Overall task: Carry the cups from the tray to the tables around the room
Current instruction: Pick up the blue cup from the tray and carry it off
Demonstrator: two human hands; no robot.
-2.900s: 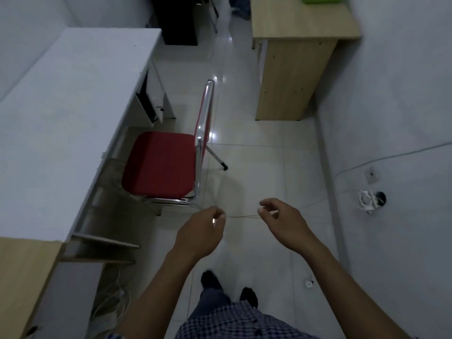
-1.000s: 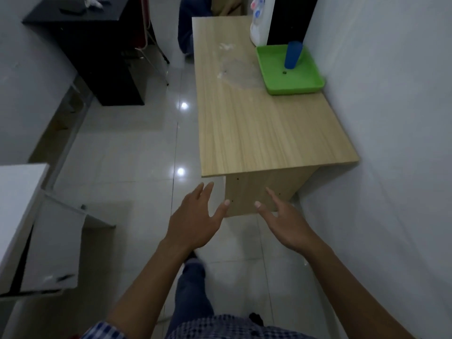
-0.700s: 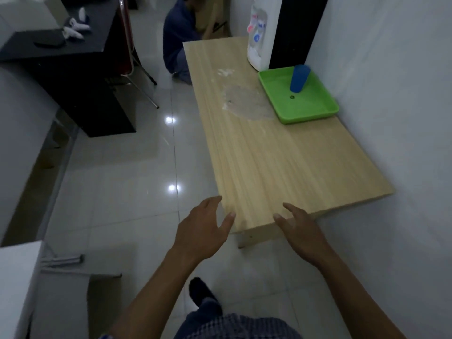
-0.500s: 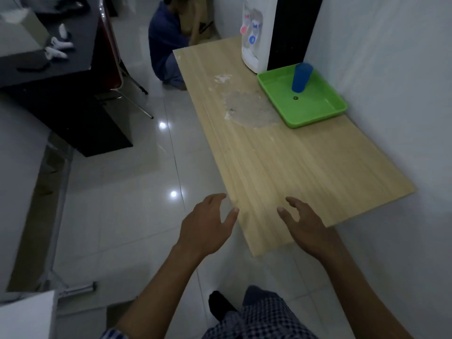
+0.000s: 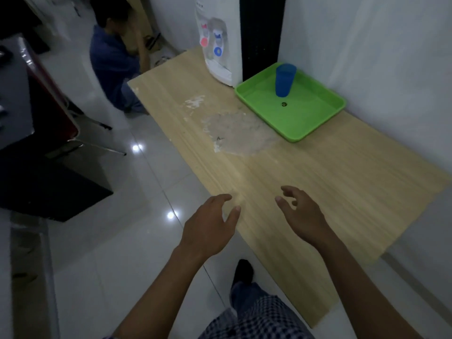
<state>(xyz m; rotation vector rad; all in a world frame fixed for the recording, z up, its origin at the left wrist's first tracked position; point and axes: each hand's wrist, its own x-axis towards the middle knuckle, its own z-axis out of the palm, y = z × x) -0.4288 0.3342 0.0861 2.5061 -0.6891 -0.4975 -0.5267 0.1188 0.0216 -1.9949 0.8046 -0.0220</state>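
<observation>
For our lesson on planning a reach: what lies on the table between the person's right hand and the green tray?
In the head view, only bare wooden table separates the right hand from the green tray; a pale worn patch sits just left.

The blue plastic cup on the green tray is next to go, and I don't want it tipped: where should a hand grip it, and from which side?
Probably around the middle of the blue plastic cup, wrapping its tapered wall. It stands upright with its wider end up, in the far part of the green tray. Come from the near, open side with the right hand; the wall and white water dispenser crowd the others.
</observation>
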